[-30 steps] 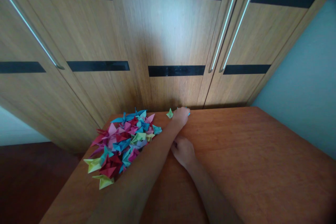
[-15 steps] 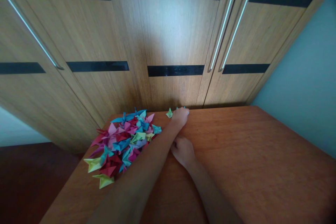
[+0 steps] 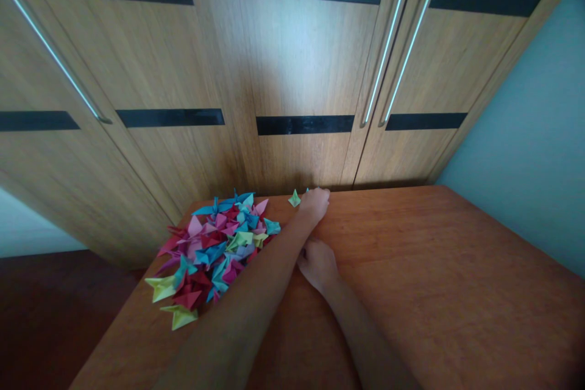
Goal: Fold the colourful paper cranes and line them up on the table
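At the table's back edge, my left hand is closed, knuckles up; its fingertips and whatever they hold are hidden from me. A small blue paper tip pokes up just behind it. To its left stands a light green folded paper crane. My right hand rests on the table as a loose fist close to my left forearm, with nothing showing from its fingers. Left of my forearm lies a pile of folded paper cranes in pink, red, blue, purple and yellow-green, partly covered by that arm.
The reddish-brown wooden table reaches back to a wooden wardrobe with dark panels and long metal handles. A pale blue wall rises on the right. Dark floor shows past the table's left edge.
The bits of blue paper that showed beyond my left hand's fingers are now out of sight behind the hand. My right hand has hardly moved.
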Demonstrator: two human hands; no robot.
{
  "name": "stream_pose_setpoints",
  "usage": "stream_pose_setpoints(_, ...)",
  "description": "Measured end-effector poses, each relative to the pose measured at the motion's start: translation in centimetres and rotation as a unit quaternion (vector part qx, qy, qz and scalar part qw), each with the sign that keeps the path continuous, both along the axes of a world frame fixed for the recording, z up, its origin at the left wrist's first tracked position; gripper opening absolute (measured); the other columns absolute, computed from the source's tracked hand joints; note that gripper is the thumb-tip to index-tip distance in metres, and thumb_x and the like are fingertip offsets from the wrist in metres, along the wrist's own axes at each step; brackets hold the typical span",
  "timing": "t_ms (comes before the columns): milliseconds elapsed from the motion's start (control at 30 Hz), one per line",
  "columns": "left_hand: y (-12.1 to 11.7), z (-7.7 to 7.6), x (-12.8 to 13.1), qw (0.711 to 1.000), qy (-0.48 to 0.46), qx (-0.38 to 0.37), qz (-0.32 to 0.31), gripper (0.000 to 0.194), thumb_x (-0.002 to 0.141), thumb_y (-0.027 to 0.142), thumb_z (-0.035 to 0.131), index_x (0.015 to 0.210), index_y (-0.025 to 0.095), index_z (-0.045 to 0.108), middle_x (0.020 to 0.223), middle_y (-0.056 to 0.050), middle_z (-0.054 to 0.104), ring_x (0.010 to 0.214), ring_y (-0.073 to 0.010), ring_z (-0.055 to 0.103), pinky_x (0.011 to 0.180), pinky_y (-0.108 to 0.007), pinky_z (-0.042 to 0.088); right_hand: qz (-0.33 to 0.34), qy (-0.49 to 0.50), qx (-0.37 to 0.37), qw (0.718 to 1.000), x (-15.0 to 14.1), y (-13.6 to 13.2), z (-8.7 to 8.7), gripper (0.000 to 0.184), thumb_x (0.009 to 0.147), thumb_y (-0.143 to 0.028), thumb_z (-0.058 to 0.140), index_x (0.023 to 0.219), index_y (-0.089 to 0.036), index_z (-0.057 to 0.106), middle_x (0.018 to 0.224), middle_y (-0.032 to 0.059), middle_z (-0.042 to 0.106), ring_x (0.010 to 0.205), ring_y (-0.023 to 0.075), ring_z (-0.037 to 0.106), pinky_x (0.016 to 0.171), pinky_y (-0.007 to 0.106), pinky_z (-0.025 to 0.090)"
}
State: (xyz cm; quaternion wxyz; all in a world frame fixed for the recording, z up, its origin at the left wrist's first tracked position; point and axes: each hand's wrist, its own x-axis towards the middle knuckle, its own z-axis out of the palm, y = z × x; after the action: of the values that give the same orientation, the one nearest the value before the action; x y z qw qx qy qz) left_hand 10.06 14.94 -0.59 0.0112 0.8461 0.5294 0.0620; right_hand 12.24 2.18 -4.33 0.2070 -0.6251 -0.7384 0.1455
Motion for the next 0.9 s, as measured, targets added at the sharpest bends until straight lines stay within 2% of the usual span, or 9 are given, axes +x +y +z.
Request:
stream_pose_setpoints(200, 0.5, -0.3, 0.5, 1.000, 0.013, -0.015, 0.006, 0.023, 0.091, 0.021, 0.044, 0.103, 0.015, 0.063, 0.103, -0.014, 0.065, 0.098, -0.0234, 0.062, 0.082, -0.037, 0.050, -0.008, -0.005, -0.007, 1.000, 0.0, 0.1, -0.1, 0.020, 0.084, -0.022, 0.048, 0.087, -0.020, 0.068, 0.090, 0.0076, 0.070, 0.079, 0.0185, 0.063, 0.062, 0.025, 0.035)
stream_pose_setpoints(367, 1.2, -1.0, 0.8, 0.999, 0.036, -0.036, 0.007, 0.027, 0.089, 0.030, 0.052, 0.110, 0.014, 0.056, 0.110, -0.008, 0.060, 0.094, -0.0192, 0.060, 0.081, -0.040, 0.051, -0.008, -0.002, -0.007, 1.000, 0.0, 0.1, -0.3, 0.019, 0.083, -0.023, 0.050, 0.087, -0.020, 0.068, 0.091, 0.0076, 0.069, 0.081, 0.0191, 0.063, 0.063, 0.025, 0.035)
stream_pose_setpoints(667, 0.8, -1.1, 0.1, 0.999, 0.041, -0.023, -0.002, 0.028, 0.089, 0.031, 0.053, 0.111, 0.014, 0.056, 0.111, -0.008, 0.059, 0.095, -0.0193, 0.059, 0.082, -0.040, 0.050, 0.001, 0.007, 0.011, 1.000, 0.0, 0.0, -0.2, 0.020, 0.083, -0.022, 0.048, 0.086, -0.021, 0.067, 0.087, 0.0055, 0.069, 0.078, 0.0172, 0.062, 0.062, 0.024, 0.033)
stream_pose_setpoints(800, 0.1, -0.7, 0.0, 1.000, 0.028, -0.010, -0.004, 0.021, 0.092, 0.021, 0.046, 0.103, 0.013, 0.061, 0.103, -0.011, 0.064, 0.094, -0.0215, 0.062, 0.081, -0.038, 0.051, -0.005, 0.002, 0.008, 1.000, 0.0, 0.0, -0.1, 0.020, 0.083, -0.023, 0.048, 0.085, -0.021, 0.067, 0.087, 0.0056, 0.069, 0.077, 0.0170, 0.061, 0.061, 0.024, 0.033)
stream_pose_setpoints(900, -0.4, -0.2, 0.0, 1.000, 0.016, 0.003, -0.006, 0.025, 0.090, 0.014, 0.041, 0.100, 0.014, 0.064, 0.099, -0.015, 0.066, 0.095, -0.0246, 0.063, 0.080, -0.037, 0.051, -0.005, -0.002, 0.008, 1.000, 0.0, 0.0, -0.2, 0.020, 0.083, -0.022, 0.048, 0.084, -0.020, 0.067, 0.086, 0.0053, 0.069, 0.076, 0.0167, 0.061, 0.061, 0.025, 0.032)
